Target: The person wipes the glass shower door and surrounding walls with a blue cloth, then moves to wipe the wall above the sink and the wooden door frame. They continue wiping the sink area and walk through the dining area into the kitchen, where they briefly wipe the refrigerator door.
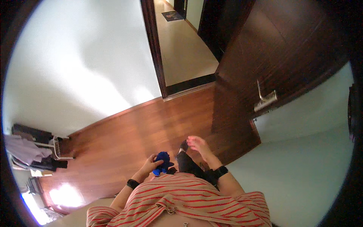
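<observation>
A crumpled blue cloth item [162, 162] is in my left hand [153, 163], held low in front of my striped shirt, with the thumb pressed on it. My right hand [198, 144] is raised in front of me to the right, over one dark-shod foot [184, 145]. Its fingers are slightly curled and nothing shows in it. Both wrists wear black bands. What exactly the blue item is, I cannot tell.
An open dark wooden door [238, 65] with a metal lever handle [266, 101] stands at the right. Beyond the doorway lie a tiled hallway [184, 54] and a doormat [172, 16]. A white metal rack [56, 147] with clothes is at the far left, on the wooden floor [127, 136].
</observation>
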`<state>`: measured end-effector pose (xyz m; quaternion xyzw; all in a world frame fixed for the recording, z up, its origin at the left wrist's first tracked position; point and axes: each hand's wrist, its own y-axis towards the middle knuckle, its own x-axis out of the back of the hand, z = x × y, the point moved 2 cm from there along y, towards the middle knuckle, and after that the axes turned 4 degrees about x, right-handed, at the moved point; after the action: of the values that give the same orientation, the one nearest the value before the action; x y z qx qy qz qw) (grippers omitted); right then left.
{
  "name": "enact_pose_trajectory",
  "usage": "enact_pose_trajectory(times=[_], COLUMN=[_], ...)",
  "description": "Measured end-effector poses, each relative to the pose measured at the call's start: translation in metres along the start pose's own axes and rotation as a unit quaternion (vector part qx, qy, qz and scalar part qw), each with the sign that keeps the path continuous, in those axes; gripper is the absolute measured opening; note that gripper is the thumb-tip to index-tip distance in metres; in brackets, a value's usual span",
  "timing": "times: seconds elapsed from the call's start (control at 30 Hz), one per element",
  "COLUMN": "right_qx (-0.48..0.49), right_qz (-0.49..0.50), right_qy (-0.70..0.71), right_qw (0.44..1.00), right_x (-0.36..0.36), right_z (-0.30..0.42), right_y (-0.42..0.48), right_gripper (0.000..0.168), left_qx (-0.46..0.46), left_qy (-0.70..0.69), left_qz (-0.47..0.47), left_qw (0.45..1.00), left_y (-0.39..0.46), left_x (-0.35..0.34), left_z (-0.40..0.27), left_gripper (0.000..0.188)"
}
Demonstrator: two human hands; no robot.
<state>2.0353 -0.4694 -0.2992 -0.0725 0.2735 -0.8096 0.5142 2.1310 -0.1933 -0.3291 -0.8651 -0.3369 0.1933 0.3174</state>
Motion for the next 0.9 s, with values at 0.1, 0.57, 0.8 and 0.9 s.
enact_pose_trajectory(times=[0.1, 0.57, 0.8, 0.9], right_qx=[0.114, 0.746, 0.741, 0.736], right_qz=[0.016, 0.143, 0.137, 0.15], right_qy=[0.02, 0.146, 0.051, 0.053], right_qw=[0.993, 0.634, 0.655, 0.657], right_x=[0.017, 0.081, 0.108, 0.114], right_z=[0.101, 0.488, 0.603, 0.643], right_y=[0.044, 0.107, 0.172, 0.223], right_gripper=[0.032, 0.038, 0.031, 0.03], left_qx=[0.057, 0.092, -0.077, -0.075], left_qy=[0.033, 0.159, 0.44, 0.427], left_qz=[-0.002, 0.016, 0.125, 0.156], left_qw=[0.998, 0.983, 0.886, 0.888], left_y=[0.037, 0.256, 0.507, 0.57], left_x=[-0.011, -0.051, -0.031, -0.047], left_z=[-0.053, -0.31, -0.356, -0.455], left_gripper=[0.052, 0.05, 0.058, 0.067])
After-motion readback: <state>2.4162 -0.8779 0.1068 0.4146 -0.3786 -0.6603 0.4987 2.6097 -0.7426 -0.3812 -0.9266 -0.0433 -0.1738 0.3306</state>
